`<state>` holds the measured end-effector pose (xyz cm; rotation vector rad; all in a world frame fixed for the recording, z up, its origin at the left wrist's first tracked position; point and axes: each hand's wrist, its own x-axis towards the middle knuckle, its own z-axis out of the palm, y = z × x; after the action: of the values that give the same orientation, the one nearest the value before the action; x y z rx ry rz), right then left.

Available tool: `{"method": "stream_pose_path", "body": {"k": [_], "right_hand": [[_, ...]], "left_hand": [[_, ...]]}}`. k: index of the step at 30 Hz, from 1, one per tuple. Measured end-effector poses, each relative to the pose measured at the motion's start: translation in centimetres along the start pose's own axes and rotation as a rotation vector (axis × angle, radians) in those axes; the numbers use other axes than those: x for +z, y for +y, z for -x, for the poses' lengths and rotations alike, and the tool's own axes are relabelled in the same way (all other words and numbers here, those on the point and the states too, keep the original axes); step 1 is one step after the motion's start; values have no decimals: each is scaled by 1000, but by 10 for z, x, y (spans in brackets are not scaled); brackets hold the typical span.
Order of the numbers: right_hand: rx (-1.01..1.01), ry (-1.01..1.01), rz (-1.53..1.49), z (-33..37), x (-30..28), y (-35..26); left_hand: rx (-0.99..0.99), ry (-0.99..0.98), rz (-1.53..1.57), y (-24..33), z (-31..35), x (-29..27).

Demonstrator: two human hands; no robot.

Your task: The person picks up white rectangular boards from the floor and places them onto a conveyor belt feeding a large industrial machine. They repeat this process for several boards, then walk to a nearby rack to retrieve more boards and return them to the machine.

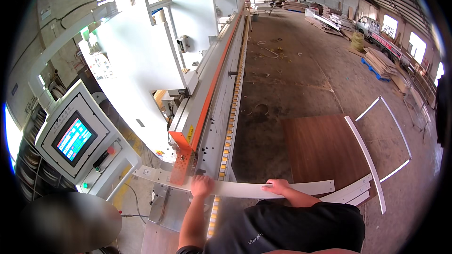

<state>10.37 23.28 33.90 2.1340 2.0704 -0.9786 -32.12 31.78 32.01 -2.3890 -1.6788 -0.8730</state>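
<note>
- Currently, a long white strip is laid across the yellow roller track, its left part crossed by an orange bracket.
- Beside the bracket, the strip is gripped by the left hand, fingers curled narrow.
- Farther right, it is held by the right hand, fingers bent over it.
- A lit control panel is seen at left.

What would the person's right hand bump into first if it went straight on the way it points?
Following the forearm's line, the right hand would slide off the white strip and probably meet the yellow rollers; depth is unclear, so it might pass above them.
</note>
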Motion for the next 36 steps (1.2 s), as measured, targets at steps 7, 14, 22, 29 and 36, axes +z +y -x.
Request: {"method": "stream_pose_path", "body": {"k": [7,14,22,29,36], "right_hand": [[-9,-9,-2,-5,6,7],[-4,0,33,-2,3,2],[-45,60,8,-1,6,4],[-42,43,21,-4,8,7],[-8,33,-12,-3,4,3]], "left_hand": [[21,29,-2,0,0,3],[14,11,-13,5,-4,-4],[9,2,-15,10,-6,-9],[-1,14,-33,5,-3,-3],[-8,-25,-41,5,-3,-5]]}}
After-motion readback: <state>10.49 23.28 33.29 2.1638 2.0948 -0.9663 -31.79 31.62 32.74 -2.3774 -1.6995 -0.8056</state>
